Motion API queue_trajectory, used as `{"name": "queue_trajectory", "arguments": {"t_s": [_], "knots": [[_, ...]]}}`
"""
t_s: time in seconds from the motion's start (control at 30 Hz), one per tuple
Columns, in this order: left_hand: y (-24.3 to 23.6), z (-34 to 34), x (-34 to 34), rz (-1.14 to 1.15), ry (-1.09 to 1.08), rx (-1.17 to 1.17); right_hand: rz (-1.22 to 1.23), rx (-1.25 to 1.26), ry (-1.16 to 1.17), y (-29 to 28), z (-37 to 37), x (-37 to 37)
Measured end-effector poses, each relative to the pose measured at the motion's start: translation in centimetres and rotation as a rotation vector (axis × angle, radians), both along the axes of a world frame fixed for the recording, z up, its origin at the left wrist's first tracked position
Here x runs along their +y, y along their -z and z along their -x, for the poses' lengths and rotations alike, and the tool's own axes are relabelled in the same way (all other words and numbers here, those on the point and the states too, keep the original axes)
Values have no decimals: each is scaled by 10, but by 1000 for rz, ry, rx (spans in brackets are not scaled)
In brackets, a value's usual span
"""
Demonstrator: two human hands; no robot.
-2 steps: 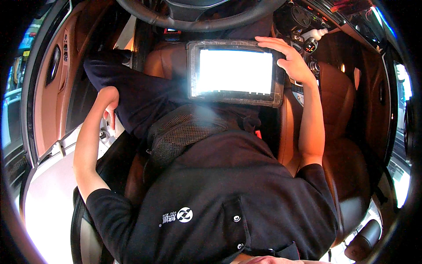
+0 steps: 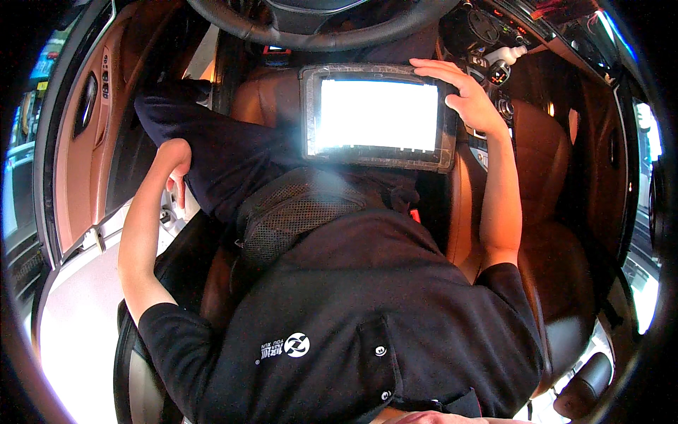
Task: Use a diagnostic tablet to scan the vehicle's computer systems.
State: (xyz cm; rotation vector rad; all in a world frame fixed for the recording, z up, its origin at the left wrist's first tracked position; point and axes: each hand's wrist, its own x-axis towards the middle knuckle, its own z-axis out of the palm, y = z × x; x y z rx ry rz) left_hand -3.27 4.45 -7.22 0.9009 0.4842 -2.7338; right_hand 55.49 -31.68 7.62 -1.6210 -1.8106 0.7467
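On my right leg and the front of the seat rests a tablet (image 2: pixel 308 116) in a thick black case, its screen glaring white. My right hand (image 2: pixel 466 95) grips its upper right corner, fingers stretched along the top edge and thumb on the right side. My left hand (image 2: pixel 176 164) hangs from a bent wrist against my left thigh (image 2: pixel 212 141). A finger or two of it point down, loosely stretched; the others are hidden, and nothing shows in it.
The steering wheel (image 2: pixel 332 39) is just beyond the tablet. To the right are the gear lever (image 2: pixel 498 73), a white bottle (image 2: pixel 505 55) and the brown passenger seat (image 2: pixel 547 155). The door (image 2: pixel 85 148) on the left stands open. A black mesh pouch (image 2: pixel 282 219) lies at my waist.
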Motion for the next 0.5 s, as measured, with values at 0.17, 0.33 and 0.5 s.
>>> {"name": "queue_trajectory", "arguments": {"t_s": [0.17, 0.33, 0.5], "knots": [[35, 35, 19, -71, -181, 98, -6, 1, -14, 2, -1, 3], [12, 4, 4, -16, -91, 98, -7, 1, -13, 3, -3, 1], [30, 36, 15, -119, -104, 20, -8, -12, -28, -1, 0, 4]]}}
